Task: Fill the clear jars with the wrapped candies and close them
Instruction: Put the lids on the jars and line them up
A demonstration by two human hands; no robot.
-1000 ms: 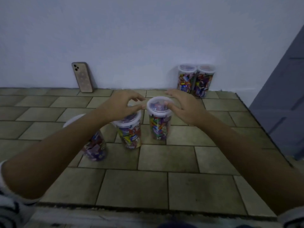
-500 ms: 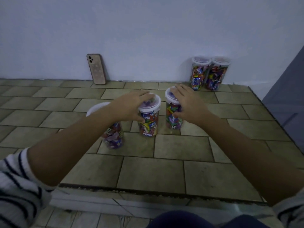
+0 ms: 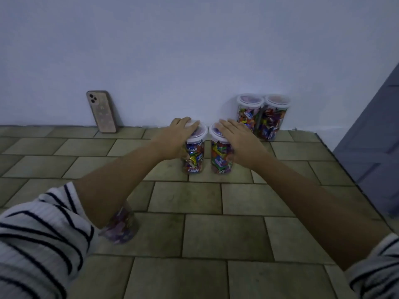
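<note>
While propped against the wall at the tiled floor's back edge, phone off to the left, clear of the work. Nearer, blurred candy jar half hidden under the sleeve. Left hand wrapped over one lidded jar, right hand flat-fingered against its twin, probably shifting both toward the finished pair by the back right corner. Smooth clear plastic cylinders, crinkly bright wrappers inside.
</note>
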